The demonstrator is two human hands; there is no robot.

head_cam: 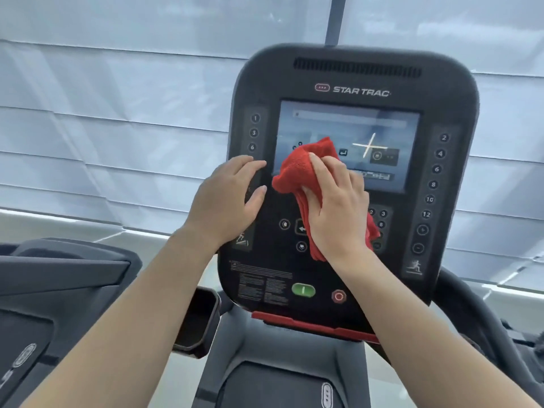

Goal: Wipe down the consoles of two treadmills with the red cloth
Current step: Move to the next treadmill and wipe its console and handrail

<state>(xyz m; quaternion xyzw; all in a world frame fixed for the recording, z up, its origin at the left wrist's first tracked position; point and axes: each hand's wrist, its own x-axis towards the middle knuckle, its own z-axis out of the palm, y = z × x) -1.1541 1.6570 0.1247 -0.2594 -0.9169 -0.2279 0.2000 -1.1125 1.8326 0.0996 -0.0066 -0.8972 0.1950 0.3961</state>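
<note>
The right hand (335, 207) is laid palm-down over the red cloth (297, 175), with the fingers curled loosely round the bunched fabric so that it is pressed against the console (347, 81) of the treadmill. The cloth is crumpled at the lower left corner of the screen (350, 125) and trails down beneath the palm across the keypad area. The left hand (226, 198) is held flat and open, nothing gripped, its palm and spread fingers set against the console's left edge beside the column of numbered buttons (254, 132). Both forearms are extended upward from the bottom of the view, bare to the elbow.

The console is a dark panel marked STAR TRAC, tilted slightly in the view, with a green start button (303, 290) and a red stop button (338, 296) low on its face. A second treadmill (59, 269) is seen at the left edge. Pale pleated blinds (117, 98) are drawn across the windows behind
</note>
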